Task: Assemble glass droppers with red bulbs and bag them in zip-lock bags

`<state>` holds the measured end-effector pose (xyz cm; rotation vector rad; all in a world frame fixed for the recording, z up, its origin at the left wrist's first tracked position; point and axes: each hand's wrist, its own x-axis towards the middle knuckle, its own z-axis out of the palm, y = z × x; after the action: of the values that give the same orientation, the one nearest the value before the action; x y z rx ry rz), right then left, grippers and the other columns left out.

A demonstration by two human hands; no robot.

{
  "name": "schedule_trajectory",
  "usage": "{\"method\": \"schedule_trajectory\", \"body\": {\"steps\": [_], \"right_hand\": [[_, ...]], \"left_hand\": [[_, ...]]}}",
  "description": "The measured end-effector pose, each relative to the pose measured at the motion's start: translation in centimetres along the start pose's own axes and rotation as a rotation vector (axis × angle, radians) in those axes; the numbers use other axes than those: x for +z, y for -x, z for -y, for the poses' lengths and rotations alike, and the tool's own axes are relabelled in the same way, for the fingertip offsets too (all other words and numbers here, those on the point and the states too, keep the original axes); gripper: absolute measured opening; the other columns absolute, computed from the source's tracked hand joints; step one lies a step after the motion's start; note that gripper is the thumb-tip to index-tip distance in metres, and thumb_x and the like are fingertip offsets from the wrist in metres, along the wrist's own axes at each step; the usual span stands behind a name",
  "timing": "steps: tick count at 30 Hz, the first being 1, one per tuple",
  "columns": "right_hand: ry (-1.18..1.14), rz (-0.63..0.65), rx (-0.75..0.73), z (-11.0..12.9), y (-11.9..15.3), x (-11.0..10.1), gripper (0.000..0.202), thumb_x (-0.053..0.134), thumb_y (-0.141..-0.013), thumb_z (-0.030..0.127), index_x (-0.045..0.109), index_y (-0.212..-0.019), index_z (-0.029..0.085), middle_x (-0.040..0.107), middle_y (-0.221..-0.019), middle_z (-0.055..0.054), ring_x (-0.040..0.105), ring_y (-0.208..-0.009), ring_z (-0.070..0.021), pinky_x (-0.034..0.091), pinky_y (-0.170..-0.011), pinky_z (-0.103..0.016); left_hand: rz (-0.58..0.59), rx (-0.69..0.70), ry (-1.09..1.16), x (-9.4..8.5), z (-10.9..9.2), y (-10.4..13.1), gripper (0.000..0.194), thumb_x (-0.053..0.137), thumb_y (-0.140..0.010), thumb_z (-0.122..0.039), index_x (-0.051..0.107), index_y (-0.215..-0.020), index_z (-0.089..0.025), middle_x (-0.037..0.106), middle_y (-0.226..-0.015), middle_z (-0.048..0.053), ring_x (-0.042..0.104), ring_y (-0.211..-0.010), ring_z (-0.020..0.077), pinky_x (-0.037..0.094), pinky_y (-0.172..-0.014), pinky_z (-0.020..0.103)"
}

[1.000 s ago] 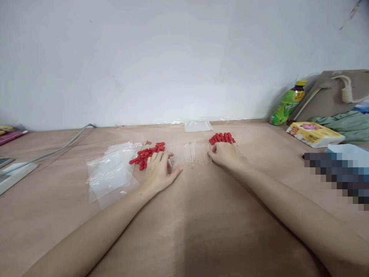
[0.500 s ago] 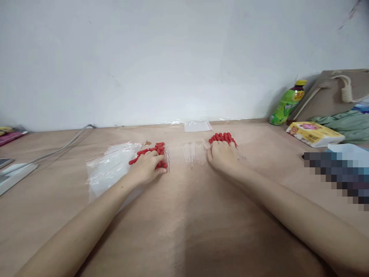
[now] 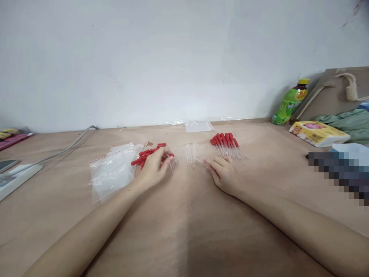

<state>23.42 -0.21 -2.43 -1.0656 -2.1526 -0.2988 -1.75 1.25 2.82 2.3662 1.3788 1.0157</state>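
Between the fingertips of my left hand (image 3: 157, 165) is a red rubber bulb (image 3: 172, 155), beside a loose heap of red bulbs (image 3: 145, 155). My right hand (image 3: 225, 173) pinches the end of a thin clear glass tube (image 3: 198, 160), which points left. A row of similar clear tubes (image 3: 188, 153) lies between my hands. Beyond my right hand, several red-bulbed droppers (image 3: 226, 140) lie side by side, their clear tips toward me.
Clear zip bags (image 3: 112, 173) lie left of the heap, and another bag (image 3: 198, 126) by the wall. At right are a green bottle (image 3: 290, 103), a yellow tissue pack (image 3: 318, 133) and a beige bag (image 3: 331, 94). A grey cable (image 3: 73, 142) runs at left.
My right hand has drawn back from the red-bulbed droppers and now grips a clear tube. My left hand has lifted a red bulb from the heap and moved slightly right.
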Motion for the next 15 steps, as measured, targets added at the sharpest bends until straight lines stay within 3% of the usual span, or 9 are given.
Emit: {"method": "schedule_trajectory", "body": {"steps": [2,5,9,12,15], "right_hand": [[-0.045,0.023,-0.017,0.1,0.1,-0.1,0.021,0.042,-0.087,0.017,0.058,-0.099,0.017,0.064,-0.084,-0.005,0.055,-0.076,-0.0161,0.029,-0.073,-0.030],[-0.137,0.031,0.009,0.4,0.2,-0.4,0.018,0.041,-0.087,0.018,0.057,-0.094,0.017,0.064,-0.085,-0.005,0.055,-0.074,-0.0147,0.029,-0.075,-0.031],[-0.222,0.040,0.011,0.7,0.1,-0.7,0.012,0.045,-0.085,0.020,0.056,-0.086,0.017,0.063,-0.078,-0.003,0.054,-0.066,-0.0121,0.029,-0.075,-0.032],[-0.234,0.045,-0.015,0.9,0.0,-1.0,0.011,0.046,-0.085,0.022,0.056,-0.084,0.017,0.062,-0.072,-0.001,0.053,-0.062,-0.0112,0.029,-0.075,-0.032],[-0.238,0.036,-0.024,0.9,0.0,-1.0,0.011,0.047,-0.085,0.023,0.056,-0.085,0.017,0.061,-0.070,0.000,0.053,-0.062,-0.0105,0.028,-0.075,-0.032]], "left_hand": [[0.006,-0.048,0.266,1.3,-0.9,0.8,0.020,0.043,-0.087,-0.028,0.049,-0.103,-0.017,0.060,-0.087,0.004,0.058,-0.075,0.0147,0.045,-0.069,0.028],[0.087,-0.125,0.550,3.2,-1.8,1.7,0.020,0.042,-0.087,-0.028,0.055,-0.094,-0.014,0.062,-0.086,0.005,0.059,-0.075,0.0140,0.047,-0.073,0.029],[0.064,-0.217,0.623,4.5,-2.0,2.1,0.016,0.057,-0.078,-0.029,0.052,-0.076,-0.014,0.060,-0.077,0.003,0.058,-0.070,0.0128,0.046,-0.066,0.025],[0.093,-0.240,0.685,4.9,-1.7,2.3,0.020,0.061,-0.076,-0.027,0.046,-0.082,-0.016,0.059,-0.073,0.000,0.060,-0.069,0.0127,0.046,-0.063,0.024],[0.082,-0.224,0.738,5.0,-1.5,2.3,0.019,0.057,-0.080,-0.027,0.044,-0.089,-0.017,0.059,-0.078,0.001,0.062,-0.076,0.0141,0.047,-0.071,0.027]]}}
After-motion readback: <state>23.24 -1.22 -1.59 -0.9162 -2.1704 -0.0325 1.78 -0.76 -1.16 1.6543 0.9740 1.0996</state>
